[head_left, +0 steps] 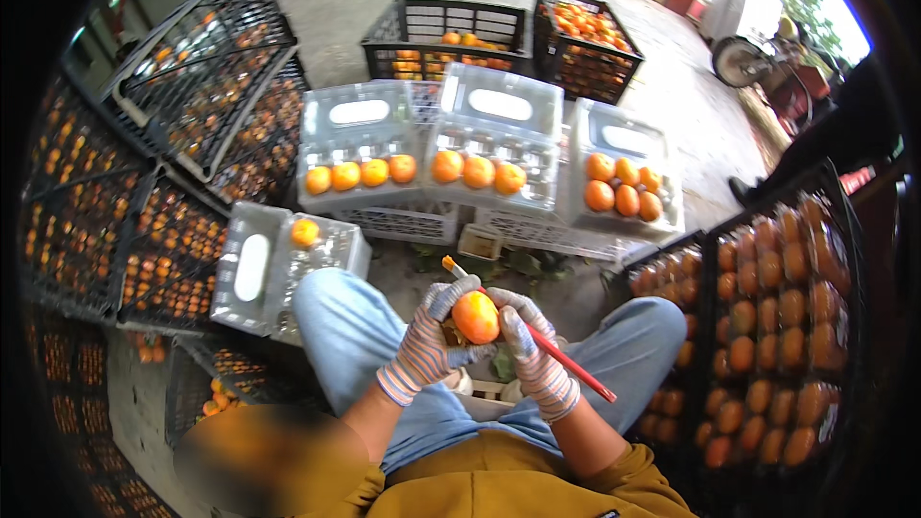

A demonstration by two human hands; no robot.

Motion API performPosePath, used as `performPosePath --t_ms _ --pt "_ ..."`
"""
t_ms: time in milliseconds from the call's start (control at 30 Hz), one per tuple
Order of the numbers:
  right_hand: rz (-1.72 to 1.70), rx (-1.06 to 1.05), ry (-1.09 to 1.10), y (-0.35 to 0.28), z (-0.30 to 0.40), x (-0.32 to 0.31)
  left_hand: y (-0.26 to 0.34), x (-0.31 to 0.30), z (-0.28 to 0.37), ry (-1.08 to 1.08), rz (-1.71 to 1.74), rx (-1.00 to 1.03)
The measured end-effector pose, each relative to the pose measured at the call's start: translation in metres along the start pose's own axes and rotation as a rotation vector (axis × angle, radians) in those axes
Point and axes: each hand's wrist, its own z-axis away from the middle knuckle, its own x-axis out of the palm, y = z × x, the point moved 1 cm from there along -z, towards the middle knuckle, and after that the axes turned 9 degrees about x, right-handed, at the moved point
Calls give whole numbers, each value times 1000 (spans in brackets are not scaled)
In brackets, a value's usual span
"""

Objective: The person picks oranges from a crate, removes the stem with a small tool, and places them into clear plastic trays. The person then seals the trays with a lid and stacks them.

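Observation:
Both my hands wear striped knit gloves and meet above my lap. My left hand (429,349) holds an orange persimmon (475,317), with brownish leafy calyx showing at its lower left. In my right hand (531,352) is a red-handled paintbrush (572,362), its orange-tipped bristles pointing up and left past the fruit; the right fingertips are close against the fruit's right side. Ahead stand open clear plastic clamshell trays: a left one (356,138) with a row of persimmons, a middle one (496,131) with three, and a right one (624,131) with two rows. Another tray (248,270) by my left knee holds one fruit.
Black crates of fruit (446,11) (586,50) stand beyond the trays. Stacked black crates (209,79) fill the left side. At right, a crate (709,302) holds packed clear trays. White crates (403,223) support the front trays. A person's leg (806,144) and a motorcycle (784,72) are at far right.

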Motion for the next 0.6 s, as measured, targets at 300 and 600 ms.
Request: performPosePath --t_ms 300,600 --pt "-96 -40 159 27 5 -39 -9 43 13 -4 -281 -141" --pt "121 -102 330 4 13 -72 -44 30 19 459 1164 -748"
